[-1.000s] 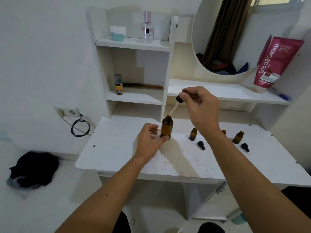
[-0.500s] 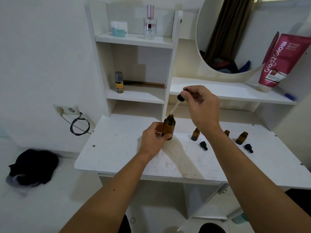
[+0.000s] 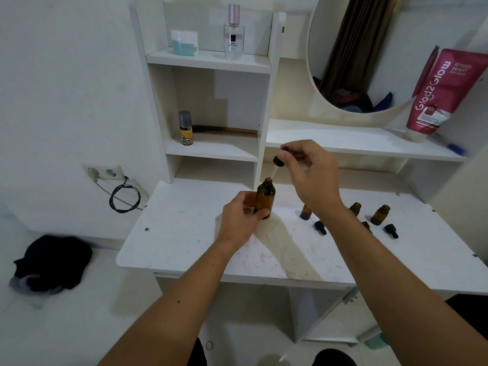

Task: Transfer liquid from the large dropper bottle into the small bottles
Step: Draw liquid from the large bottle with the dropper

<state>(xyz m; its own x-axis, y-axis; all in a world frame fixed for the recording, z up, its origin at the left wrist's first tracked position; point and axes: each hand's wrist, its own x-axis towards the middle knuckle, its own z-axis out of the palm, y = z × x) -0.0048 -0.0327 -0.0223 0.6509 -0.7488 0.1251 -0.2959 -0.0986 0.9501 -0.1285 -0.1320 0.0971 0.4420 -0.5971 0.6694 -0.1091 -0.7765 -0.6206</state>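
**Dropper tip at the mouth of the big bottle, small bottles waiting to the right**

The near edge of the white counter (image 3: 184, 262) runs across the middle of the view, with a bare stretch of top just behind it between the two forearms. On the floor to the left lies a black cloth (image 3: 52, 260), well apart from the counter's rounded left corner.

Further in, the left hand (image 3: 239, 220) grips the large brown bottle (image 3: 264, 200), thumb and fingers curled round its lower body; the bottle stands upright on the counter, well in from every edge. Right of it, partly hidden behind the right forearm, stand three small brown bottles (image 3: 380, 214), open-necked, with black caps (image 3: 391, 231) lying just beside them. The counter has open top to the right of that group, up to its right edge.

Above the large bottle, the right hand (image 3: 311, 173) pinches the black bulb of the dropper (image 3: 277, 162); the glass tube slants down and its tip sits at the bottle's mouth.

Behind, shelves (image 3: 211, 151) rise from the counter's back edge, holding a small can (image 3: 185, 128) and a comb (image 3: 229, 132).
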